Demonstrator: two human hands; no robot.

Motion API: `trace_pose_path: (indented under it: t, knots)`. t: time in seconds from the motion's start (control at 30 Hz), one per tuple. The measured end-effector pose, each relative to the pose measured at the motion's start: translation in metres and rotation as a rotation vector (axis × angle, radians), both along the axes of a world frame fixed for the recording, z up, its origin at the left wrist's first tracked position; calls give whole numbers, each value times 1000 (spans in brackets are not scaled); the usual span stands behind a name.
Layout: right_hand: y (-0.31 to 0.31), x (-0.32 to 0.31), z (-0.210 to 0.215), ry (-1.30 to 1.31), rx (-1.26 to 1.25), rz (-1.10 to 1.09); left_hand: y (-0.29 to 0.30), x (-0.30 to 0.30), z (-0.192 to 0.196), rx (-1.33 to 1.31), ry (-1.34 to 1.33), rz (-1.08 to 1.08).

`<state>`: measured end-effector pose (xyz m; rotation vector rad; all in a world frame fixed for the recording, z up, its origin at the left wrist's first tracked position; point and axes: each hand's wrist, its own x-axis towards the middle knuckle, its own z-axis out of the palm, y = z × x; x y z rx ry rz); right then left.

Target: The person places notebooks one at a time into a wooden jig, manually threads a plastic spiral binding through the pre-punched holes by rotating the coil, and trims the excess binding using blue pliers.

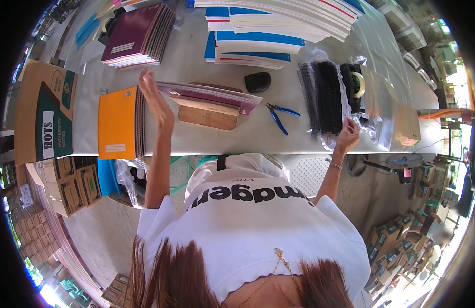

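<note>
My left hand (156,101) is raised on edge, fingers stretched out, at the left end of a notebook (212,95) with a purple cover. That notebook stands on its edge, leaning in a small wooden stand (209,117). On the right, my right hand (349,135) pinches the edge of a clear plastic bag (345,90), which lies around a bundle of black spiral binding coils (322,97). Whether a coil is also between those fingers is hidden. Blue-handled pliers (279,117) lie open between the stand and the coils, below a small black object (257,81).
Orange notebooks (117,123) are stacked left of my left arm, purple ones (137,36) behind them. Blue-and-white paper stacks (258,49) fill the far middle. A tape dispenser (356,87) stands beside the coils. A cardboard box (47,110) is at the table's left end.
</note>
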<state>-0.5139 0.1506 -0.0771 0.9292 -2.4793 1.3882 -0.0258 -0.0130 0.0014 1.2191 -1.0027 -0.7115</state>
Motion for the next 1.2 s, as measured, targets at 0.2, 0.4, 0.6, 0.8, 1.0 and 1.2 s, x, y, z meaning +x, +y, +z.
trace_pose_path:
  t: [0.2, 0.4, 0.6, 0.8, 1.0, 1.2]
  knots:
    - [1, -9, 40, -499, -346, 202, 61, -53, 9, -331, -753, -58]
    - [-2, 15, 101, -606, -590, 487, 93, -109, -3, -386, -998, -318]
    - [-28, 101, 147, -443, -291, 880, 72, -125, -3, -315, -909, -266]
    - [-54, 180, 138, -155, 96, 1080, 61, -125, 11, -272, -1004, -281]
    - [-65, 197, 140, -118, 115, 1136, 59, -126, 13, -336, -978, -261]
    - [-67, 205, 139, -59, 81, 1102, 56, -123, 17, -354, -957, -289]
